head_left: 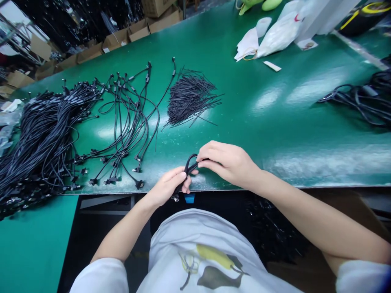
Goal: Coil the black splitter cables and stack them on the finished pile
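My left hand (170, 185) is closed around a folded black cable (188, 166) at the front edge of the green table (275, 134). The cable's plug ends hang below that hand. My right hand (226, 162) pinches the looped top of the same cable, fingers pressed together. Just beyond the hands, a pile of thin black twist ties (190, 97) lies on the table. To the left, several loose black cables (128, 118) are spread out, and a large heap of black cables (39, 138) sits at the far left.
White plastic bags (275, 34) lie at the back right. More black cables (363, 101) rest at the right edge. Cardboard boxes (122, 38) line the table's far side. A dark bin of bundled cables (275, 232) sits under the table.
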A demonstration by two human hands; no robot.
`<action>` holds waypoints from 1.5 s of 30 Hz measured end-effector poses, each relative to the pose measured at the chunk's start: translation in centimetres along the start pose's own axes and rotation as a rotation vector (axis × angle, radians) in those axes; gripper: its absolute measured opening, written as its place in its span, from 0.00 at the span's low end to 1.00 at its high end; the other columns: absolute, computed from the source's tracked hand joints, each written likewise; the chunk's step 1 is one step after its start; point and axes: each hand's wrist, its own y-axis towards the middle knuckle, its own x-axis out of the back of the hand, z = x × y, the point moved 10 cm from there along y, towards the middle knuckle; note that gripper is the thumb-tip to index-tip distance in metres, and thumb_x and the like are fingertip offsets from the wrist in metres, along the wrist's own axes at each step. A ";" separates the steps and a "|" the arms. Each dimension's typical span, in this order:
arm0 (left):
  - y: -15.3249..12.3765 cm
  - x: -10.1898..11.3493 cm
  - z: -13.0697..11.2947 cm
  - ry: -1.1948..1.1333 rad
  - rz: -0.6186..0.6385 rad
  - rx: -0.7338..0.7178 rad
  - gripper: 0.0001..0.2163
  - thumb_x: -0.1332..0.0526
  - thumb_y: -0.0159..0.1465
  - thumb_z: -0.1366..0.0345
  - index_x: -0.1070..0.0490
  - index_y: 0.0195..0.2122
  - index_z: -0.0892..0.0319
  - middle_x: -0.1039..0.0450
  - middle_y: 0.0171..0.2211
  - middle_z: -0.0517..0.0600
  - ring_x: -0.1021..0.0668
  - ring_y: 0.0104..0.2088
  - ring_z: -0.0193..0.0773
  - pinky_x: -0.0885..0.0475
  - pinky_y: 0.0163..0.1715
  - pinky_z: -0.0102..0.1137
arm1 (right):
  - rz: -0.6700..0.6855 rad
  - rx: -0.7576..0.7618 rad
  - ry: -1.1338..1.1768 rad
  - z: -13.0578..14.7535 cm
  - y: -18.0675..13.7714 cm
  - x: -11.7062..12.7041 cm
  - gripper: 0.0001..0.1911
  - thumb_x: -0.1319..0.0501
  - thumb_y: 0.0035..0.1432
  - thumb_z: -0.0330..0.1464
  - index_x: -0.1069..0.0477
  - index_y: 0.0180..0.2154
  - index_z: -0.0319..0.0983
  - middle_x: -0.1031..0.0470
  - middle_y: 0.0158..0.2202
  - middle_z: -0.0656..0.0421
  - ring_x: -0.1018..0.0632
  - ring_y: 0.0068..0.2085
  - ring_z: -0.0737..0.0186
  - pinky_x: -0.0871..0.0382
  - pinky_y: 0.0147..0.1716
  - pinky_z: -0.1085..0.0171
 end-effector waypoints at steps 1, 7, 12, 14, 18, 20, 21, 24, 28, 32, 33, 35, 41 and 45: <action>0.0 0.0 -0.2 0.029 0.002 -0.015 0.17 0.44 0.67 0.56 0.29 0.47 0.65 0.38 0.25 0.44 0.34 0.24 0.29 0.31 0.31 0.28 | 0.011 0.015 0.027 0.1 0.1 -0.1 0.07 0.45 0.65 0.29 0.28 0.36 0.37 0.26 0.36 0.56 0.26 0.37 0.65 0.33 0.36 0.66; -0.3 -0.4 -1.1 0.256 -0.005 0.002 0.17 0.46 0.68 0.55 0.30 0.46 0.64 0.35 0.28 0.45 0.35 0.22 0.27 0.37 0.24 0.26 | 0.005 0.041 0.039 -0.1 0.3 -0.5 0.08 0.43 0.64 0.30 0.27 0.34 0.37 0.28 0.35 0.56 0.28 0.37 0.64 0.33 0.38 0.64; -0.2 -0.5 -0.9 0.226 -0.029 0.021 0.15 0.46 0.68 0.54 0.32 0.40 0.63 0.36 0.28 0.45 0.36 0.21 0.26 0.38 0.21 0.26 | -0.061 0.059 0.024 0.0 0.1 -0.6 0.07 0.42 0.63 0.29 0.26 0.33 0.37 0.30 0.35 0.56 0.30 0.37 0.63 0.34 0.39 0.62; -0.1 -0.7 -0.5 0.212 -0.024 0.030 0.15 0.46 0.68 0.54 0.33 0.38 0.63 0.37 0.28 0.45 0.37 0.21 0.26 0.39 0.21 0.25 | -0.071 0.062 0.005 0.1 -0.1 -0.7 0.07 0.42 0.62 0.28 0.26 0.33 0.37 0.32 0.35 0.55 0.31 0.37 0.63 0.35 0.39 0.62; 0.0 -1.1 -0.2 0.197 0.005 0.033 0.14 0.47 0.68 0.55 0.34 0.38 0.62 0.39 0.27 0.45 0.38 0.21 0.26 0.40 0.21 0.25 | -0.049 0.024 0.042 -0.1 -0.3 -0.9 0.08 0.43 0.62 0.28 0.27 0.32 0.38 0.32 0.37 0.55 0.31 0.39 0.63 0.35 0.40 0.61; 0.0 -1.4 -0.3 0.184 0.027 0.022 0.14 0.48 0.68 0.54 0.34 0.42 0.61 0.40 0.27 0.44 0.39 0.21 0.26 0.42 0.20 0.25 | -0.020 -0.062 0.200 -0.7 -0.4 -1.2 0.05 0.43 0.63 0.29 0.30 0.34 0.38 0.32 0.41 0.55 0.29 0.42 0.62 0.34 0.42 0.61; -0.1 -1.6 -0.5 0.195 0.038 0.015 0.15 0.48 0.68 0.54 0.35 0.44 0.61 0.40 0.27 0.44 0.39 0.21 0.26 0.42 0.20 0.25 | -0.005 -0.131 0.310 -1.1 -0.5 -1.4 0.03 0.43 0.63 0.30 0.31 0.36 0.39 0.31 0.43 0.54 0.29 0.43 0.62 0.33 0.43 0.61; -0.4 -1.9 -1.0 0.272 0.061 0.009 0.16 0.48 0.68 0.52 0.35 0.43 0.61 0.40 0.26 0.43 0.39 0.20 0.26 0.43 0.19 0.25 | 0.102 -0.329 0.538 -2.2 -0.9 -2.5 0.10 0.42 0.62 0.36 0.34 0.44 0.39 0.30 0.44 0.55 0.27 0.42 0.62 0.33 0.42 0.61; -0.9 -1.6 -0.9 0.305 0.084 0.063 0.17 0.48 0.68 0.51 0.34 0.37 0.61 0.38 0.27 0.45 0.37 0.21 0.26 0.41 0.21 0.25 | 0.288 -0.427 0.662 -2.2 -1.7 -3.8 0.14 0.42 0.61 0.42 0.30 0.37 0.38 0.30 0.34 0.59 0.29 0.36 0.63 0.35 0.37 0.64; -1.6 -1.5 0.0 0.269 0.144 0.087 0.17 0.45 0.67 0.52 0.32 0.46 0.62 0.36 0.27 0.46 0.31 0.27 0.31 0.34 0.30 0.27 | 0.207 -0.574 0.744 -3.7 -2.7 -3.6 0.18 0.36 0.54 0.46 0.29 0.30 0.37 0.34 0.30 0.60 0.31 0.32 0.66 0.37 0.32 0.66; -1.8 -1.6 0.3 0.226 0.164 0.096 0.18 0.45 0.67 0.53 0.32 0.48 0.62 0.35 0.27 0.46 0.30 0.28 0.32 0.34 0.31 0.28 | 0.187 -0.603 0.723 -4.2 -3.0 -3.6 0.18 0.35 0.53 0.46 0.28 0.29 0.37 0.35 0.28 0.61 0.32 0.31 0.66 0.38 0.30 0.67; -2.2 -1.8 1.2 0.073 0.191 0.129 0.17 0.44 0.68 0.55 0.32 0.51 0.62 0.35 0.27 0.47 0.30 0.28 0.32 0.34 0.30 0.29 | 0.183 -0.635 0.685 -4.9 -3.5 -3.9 0.18 0.35 0.51 0.47 0.27 0.27 0.37 0.38 0.26 0.63 0.35 0.28 0.68 0.41 0.28 0.67; -2.2 -0.9 3.2 -0.316 0.035 0.247 0.20 0.37 0.62 0.53 0.31 0.50 0.62 0.40 0.26 0.45 0.37 0.23 0.27 0.41 0.22 0.24 | 0.175 -0.406 0.199 -4.0 -2.6 -3.2 0.16 0.38 0.58 0.43 0.25 0.39 0.37 0.29 0.36 0.54 0.27 0.37 0.58 0.33 0.37 0.60; -1.0 0.1 2.7 -0.165 -0.035 0.172 0.26 0.48 0.65 0.43 0.31 0.43 0.64 0.37 0.22 0.45 0.38 0.18 0.28 0.44 0.17 0.24 | 0.223 0.041 -0.245 1.6 -1.7 -4.3 0.18 0.43 0.64 0.36 0.32 0.53 0.37 0.28 0.50 0.48 0.28 0.49 0.53 0.38 0.49 0.53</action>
